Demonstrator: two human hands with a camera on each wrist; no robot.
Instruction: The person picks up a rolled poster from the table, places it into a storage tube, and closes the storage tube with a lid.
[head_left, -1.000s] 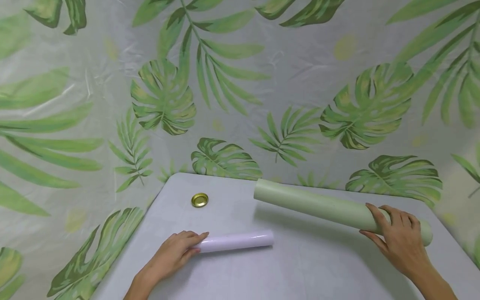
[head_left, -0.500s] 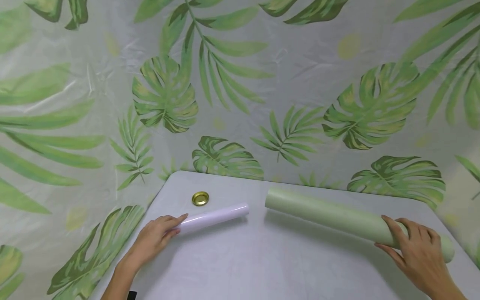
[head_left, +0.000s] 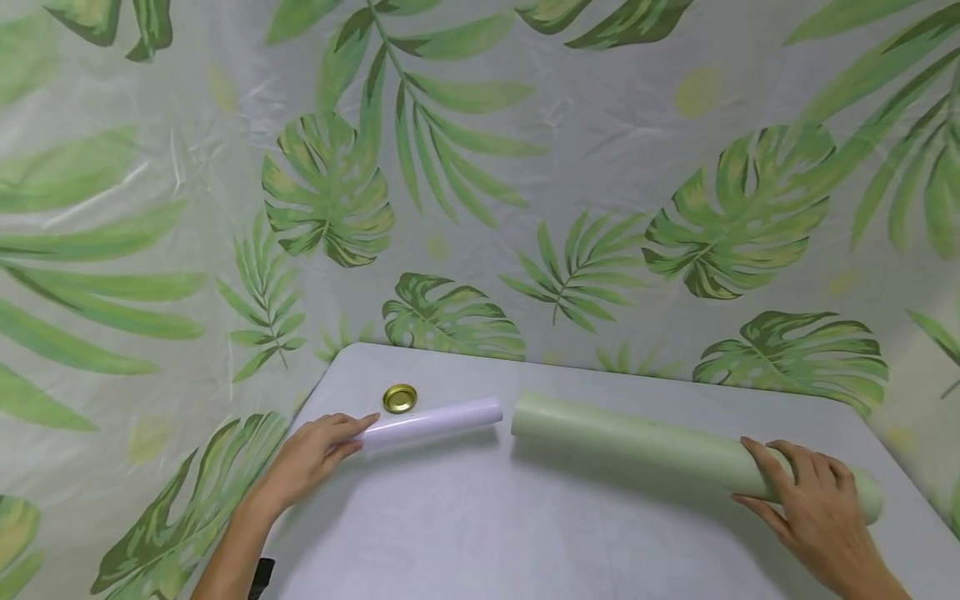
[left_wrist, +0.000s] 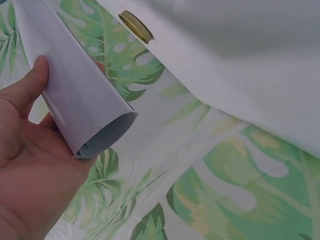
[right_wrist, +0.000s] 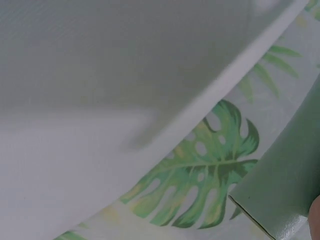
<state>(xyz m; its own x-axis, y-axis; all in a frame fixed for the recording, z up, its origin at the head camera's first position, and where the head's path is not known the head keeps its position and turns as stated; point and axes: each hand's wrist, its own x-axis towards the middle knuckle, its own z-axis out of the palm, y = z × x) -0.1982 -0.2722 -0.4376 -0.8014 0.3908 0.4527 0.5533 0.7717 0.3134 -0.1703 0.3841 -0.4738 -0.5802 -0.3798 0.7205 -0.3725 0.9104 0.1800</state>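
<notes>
A glossy lilac rolled sheet [head_left: 442, 419] extends rightward from my left hand [head_left: 307, 462], which grips its near end. In the left wrist view the lilac roll [left_wrist: 75, 85] is hollow, with thumb and fingers on opposite sides. My right hand [head_left: 813, 508] holds a wider, longer pale green tube [head_left: 622, 437] near its right end, fingers over the top and thumb below. Both are held above the table, their inner ends facing each other across a small gap. The right wrist view shows the tube's outer end [right_wrist: 275, 185] and a bit of a finger [right_wrist: 315, 220].
A small round gold lid [head_left: 400, 398] lies on the white table [head_left: 555, 533], just behind the lilac roll. Leaf-patterned sheeting [head_left: 592, 175] hangs behind and beside the table, whose back edge is rounded at the corners.
The lilac roll has moved left and away from me, toward the gold lid. The green tube went right and nearer me, then back left. Both hands keep their hold.
</notes>
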